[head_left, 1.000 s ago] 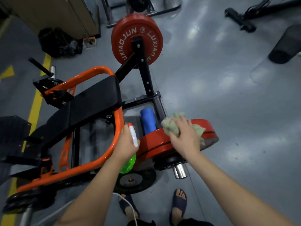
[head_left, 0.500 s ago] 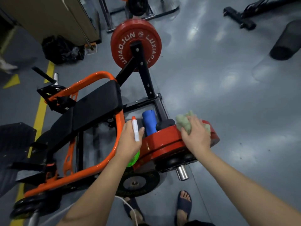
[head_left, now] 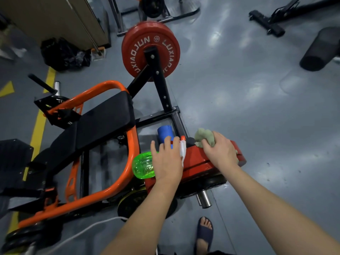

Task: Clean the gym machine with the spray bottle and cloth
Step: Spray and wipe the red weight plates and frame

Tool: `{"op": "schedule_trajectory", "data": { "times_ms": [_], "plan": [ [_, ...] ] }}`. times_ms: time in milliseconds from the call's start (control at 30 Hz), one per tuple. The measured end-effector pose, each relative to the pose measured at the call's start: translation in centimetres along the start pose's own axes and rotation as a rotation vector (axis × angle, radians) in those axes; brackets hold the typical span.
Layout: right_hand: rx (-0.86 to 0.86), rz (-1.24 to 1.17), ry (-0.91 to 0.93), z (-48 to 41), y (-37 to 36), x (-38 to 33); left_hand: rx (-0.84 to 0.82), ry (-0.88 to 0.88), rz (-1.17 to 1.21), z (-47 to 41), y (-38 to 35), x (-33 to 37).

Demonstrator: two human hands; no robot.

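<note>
Head view, one entry per item.

- Gym machine [head_left: 160,85]: black steel uprights and base on a grey floor [head_left: 257,126], with an orange tube frame [head_left: 134,144] looping round a black pad [head_left: 103,118].
- Far red weight plate [head_left: 150,50]: on the machine's far side, white lettering LUXIAOJUN on its face.
- Near red weight plate [head_left: 202,162]: lay tilted over a steel bar end [head_left: 204,199], close to the person.
- Blue roller [head_left: 164,133]: stood just beyond the near plate, inside the base frame.
- Left hand [head_left: 166,162]: wrapped round the spray bottle [head_left: 143,165], clear green body lying sideways against the orange tube, white trigger head and orange nozzle towards the near plate.
- Right hand [head_left: 219,153]: bunched the pale green cloth [head_left: 205,137] under its fingers and pressed it on the upper edge of the near plate. The two hands were near each other, not touching.
- Black plate [head_left: 132,201]: flat on the floor under the left forearm.
- White cord [head_left: 82,230]: trailed across the floor near the frame.
- Sandalled foot [head_left: 205,230]: on the floor below the bar end.
- Yellow line [head_left: 38,126]: painted on the floor to the left.
- Black bag [head_left: 62,54]: slumped at the far left.
</note>
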State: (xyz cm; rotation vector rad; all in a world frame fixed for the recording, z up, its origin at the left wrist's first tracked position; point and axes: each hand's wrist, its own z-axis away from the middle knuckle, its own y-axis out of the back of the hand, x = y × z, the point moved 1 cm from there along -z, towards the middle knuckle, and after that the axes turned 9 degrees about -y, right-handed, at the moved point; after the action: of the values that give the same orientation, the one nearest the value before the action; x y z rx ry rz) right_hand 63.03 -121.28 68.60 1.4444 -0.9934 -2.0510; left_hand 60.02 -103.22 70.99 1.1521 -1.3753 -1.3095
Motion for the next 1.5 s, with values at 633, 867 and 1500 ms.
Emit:
{"op": "schedule_trajectory", "data": {
  "times_ms": [633,867,1500],
  "plan": [
    [0.354,0.341,0.296,4.8,-5.5,-5.0,0.109,0.017,0.252,4.3,-4.9,-7.8],
    [0.187,0.539,0.368,7.7,-9.9,-8.5,-0.119,-0.035,0.22,4.7,-5.6,-13.3],
    [0.089,0.091,0.268,3.7,-3.1,-2.9,-0.139,-0.035,0.569,2.1,3.0,-11.1]
  ]
}}
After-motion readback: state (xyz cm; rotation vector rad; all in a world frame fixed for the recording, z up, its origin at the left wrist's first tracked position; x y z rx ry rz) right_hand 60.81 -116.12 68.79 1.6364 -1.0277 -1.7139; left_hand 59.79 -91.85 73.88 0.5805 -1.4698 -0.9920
